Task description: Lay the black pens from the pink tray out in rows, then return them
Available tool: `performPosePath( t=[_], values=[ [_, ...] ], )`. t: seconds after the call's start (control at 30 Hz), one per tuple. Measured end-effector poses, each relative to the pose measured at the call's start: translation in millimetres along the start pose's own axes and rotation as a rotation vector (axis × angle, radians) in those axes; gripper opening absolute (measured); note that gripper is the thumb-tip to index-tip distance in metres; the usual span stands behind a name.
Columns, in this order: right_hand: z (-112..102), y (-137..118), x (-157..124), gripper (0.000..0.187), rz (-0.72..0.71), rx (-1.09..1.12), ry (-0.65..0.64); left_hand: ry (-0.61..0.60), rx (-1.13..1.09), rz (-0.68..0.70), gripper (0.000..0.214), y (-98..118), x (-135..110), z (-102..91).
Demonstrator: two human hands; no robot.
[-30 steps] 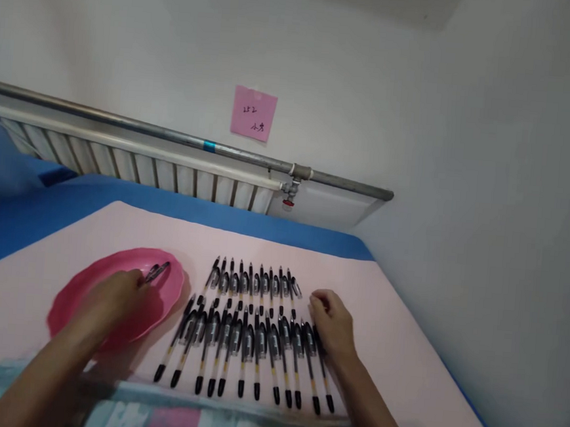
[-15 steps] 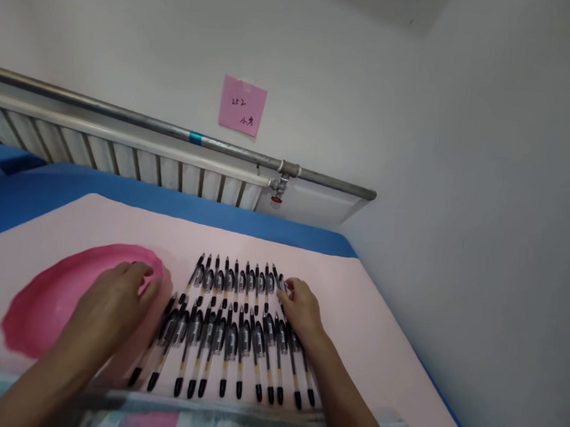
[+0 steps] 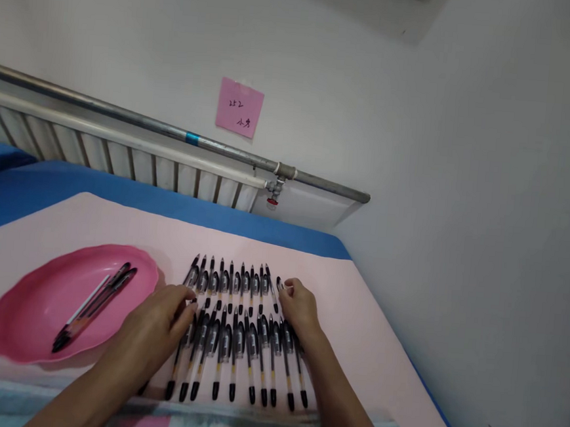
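Two rows of black-and-clear plastic pens (image 3: 234,361) on pale pink sheet (image 3: 355,331). Left hand (image 3: 161,319) over left end, grip can't tell; right hand (image 3: 300,309) pinching black-and-clear plastic cap (image 3: 279,283). Pink square paper note (image 3: 239,112): "252".

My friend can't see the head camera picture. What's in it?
Two rows of black-and-clear pens lie on a pale pink surface, with a left hand at their left and a right hand at their right. A pink dish holds more pens.

Nine far pens (image 3: 237,283); perhaps eleven near pens (image 3: 240,338), partly covered; one dish (image 3: 23,311) with two dark pens (image 3: 120,285), one white stick (image 3: 88,302).
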State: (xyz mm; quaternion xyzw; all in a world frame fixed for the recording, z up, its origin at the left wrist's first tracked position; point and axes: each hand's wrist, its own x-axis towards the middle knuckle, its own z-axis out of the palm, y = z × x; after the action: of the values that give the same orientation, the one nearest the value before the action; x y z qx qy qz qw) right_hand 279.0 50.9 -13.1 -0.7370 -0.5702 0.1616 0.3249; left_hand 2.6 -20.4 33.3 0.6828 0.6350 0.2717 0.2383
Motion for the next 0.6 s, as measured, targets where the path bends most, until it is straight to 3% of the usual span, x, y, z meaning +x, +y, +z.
performPosePath(
  t=[0.13, 0.2, 0.3, 0.4, 0.5, 0.6],
  values=[
    [-6, -13, -8, 0.018, 0.039, 0.123, 0.007, -0.115, -0.321, -0.071, 0.022, 11, -3, 1.1],
    [-7, -30, -21, 0.016, 0.031, 0.220, -0.050, -0.183, -0.491, -0.115, 0.025, 15, -4, 5.5],
    [-5, -63, -53, 0.011, 0.002, 0.546, -0.291, -0.264, -0.759, -0.255, 0.036, 18, -5, 16.8],
    [1, -92, -86, 0.005, -0.064, 0.699, -0.455, -0.275, -1.033, -0.365, 0.041, 19, -7, 29.2],
    [5, -99, -95, 0.003, -0.077, 0.660, -0.511, -0.290, -1.101, -0.360, 0.036, 17, -8, 35.6],
    [4, -83, -77, 0.010, -0.161, 0.474, -0.382, -0.298, -1.082, -0.360, 0.032, 16, -8, 35.5]
  ],
)
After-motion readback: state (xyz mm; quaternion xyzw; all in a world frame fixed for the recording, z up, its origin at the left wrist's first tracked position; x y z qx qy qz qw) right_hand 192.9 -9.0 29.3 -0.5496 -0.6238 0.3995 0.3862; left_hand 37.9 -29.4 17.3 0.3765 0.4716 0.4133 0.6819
